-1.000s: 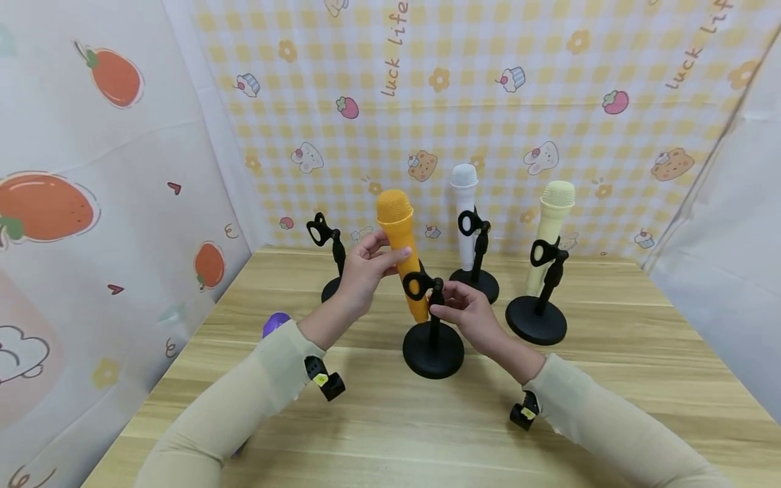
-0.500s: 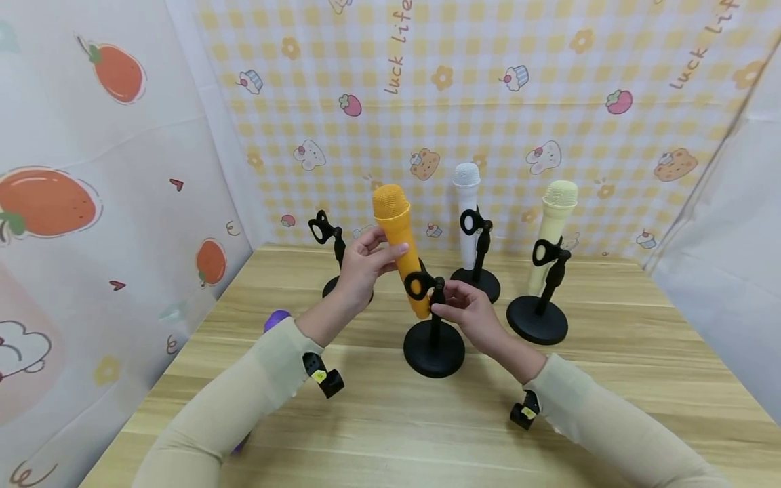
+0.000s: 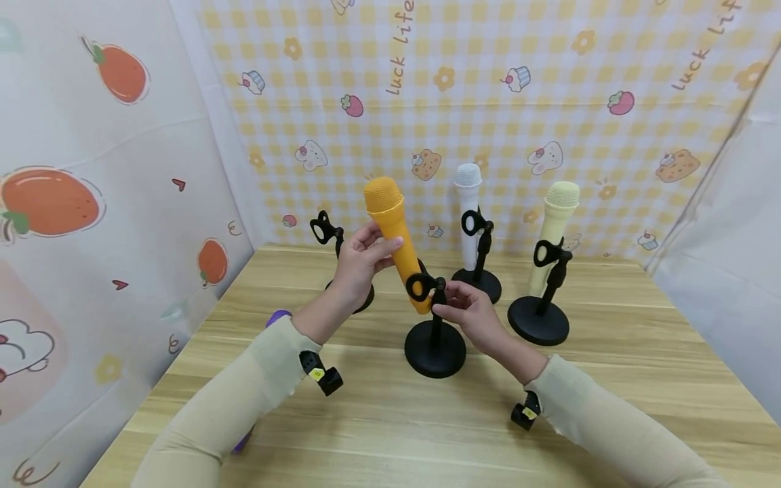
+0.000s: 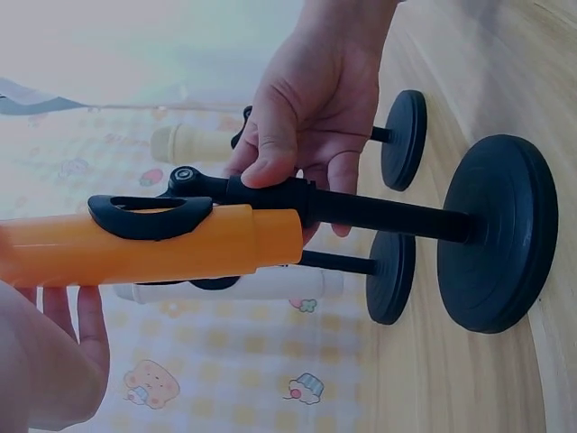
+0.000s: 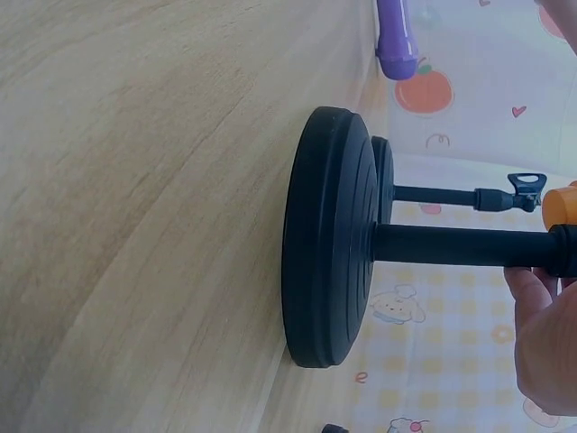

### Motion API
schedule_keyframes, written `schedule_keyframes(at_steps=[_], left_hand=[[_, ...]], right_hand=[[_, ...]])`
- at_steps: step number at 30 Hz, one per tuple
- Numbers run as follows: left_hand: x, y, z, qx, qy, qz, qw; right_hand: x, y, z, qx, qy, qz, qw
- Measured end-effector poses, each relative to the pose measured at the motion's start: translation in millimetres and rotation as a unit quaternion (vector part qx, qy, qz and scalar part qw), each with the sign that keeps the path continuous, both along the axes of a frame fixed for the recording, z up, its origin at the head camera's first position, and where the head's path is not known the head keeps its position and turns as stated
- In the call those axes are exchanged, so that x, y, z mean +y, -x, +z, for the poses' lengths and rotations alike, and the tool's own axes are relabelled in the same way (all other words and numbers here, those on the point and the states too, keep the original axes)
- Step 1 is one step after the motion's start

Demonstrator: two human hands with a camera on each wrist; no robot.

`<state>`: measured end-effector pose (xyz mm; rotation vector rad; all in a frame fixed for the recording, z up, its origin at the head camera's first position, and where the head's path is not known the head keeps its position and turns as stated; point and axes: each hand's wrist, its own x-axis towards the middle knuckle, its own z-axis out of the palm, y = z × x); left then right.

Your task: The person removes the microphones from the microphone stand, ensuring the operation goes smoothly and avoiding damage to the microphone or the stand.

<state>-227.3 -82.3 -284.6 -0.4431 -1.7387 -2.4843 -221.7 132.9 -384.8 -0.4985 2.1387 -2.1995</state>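
From the head view, we see the left hand [image 3: 358,266] gripping the orange microphone [image 3: 405,256] around mid-handle, its mesh head leaning toward eleven o'clock. The right hand [image 3: 472,313], at three o'clock of the near black stand [image 3: 436,332], pinches the post.

Only the left wrist view shows us plainly that the handle lies through the clip [image 4: 151,225], its narrower tail protruding past it, and that the right thumb presses the collar below the joint.

The right wrist view gives us the base edge-on, flat on the wooden table [image 3: 396,434], and a purple handle [image 5: 395,38] that the left sleeve mostly hides from the head camera.

Around the near stand, the head view places a white microphone [image 3: 468,198] at one o'clock, a pale yellow microphone [image 3: 556,217] at two, and another stand [image 3: 338,240] at ten.
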Motion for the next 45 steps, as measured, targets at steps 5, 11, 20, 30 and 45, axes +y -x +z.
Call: schedule_keyframes(at_steps=[5,11,20,30,45], left_hand=[[-2.4,0.6,-0.1,0.001,-0.02,0.001,0.9998],[-4.1,0.6,-0.2,-0.004,-0.036,-0.003,0.9993],[-5.0,-2.7,-1.0,0.003,-0.055,-0.009,0.9985],[-6.1,-1.3,-2.4,0.01,-0.08,-0.013,0.9967],[-7.3,-0.2,-5.2,0.028,-0.098,-0.017,0.9946]], right_hand=[[0.1,-1.7,1.9,-0.002,-0.007,-0.001,1.0],[1.6,-3.4,3.4,-0.004,-0.009,-0.001,1.0],[1.9,-2.8,2.0,-0.003,-0.011,0.0,1.0],[1.8,-2.6,2.8,0.003,-0.005,0.003,1.0],[1.5,-1.8,1.3,-0.003,0.003,0.007,1.0]])
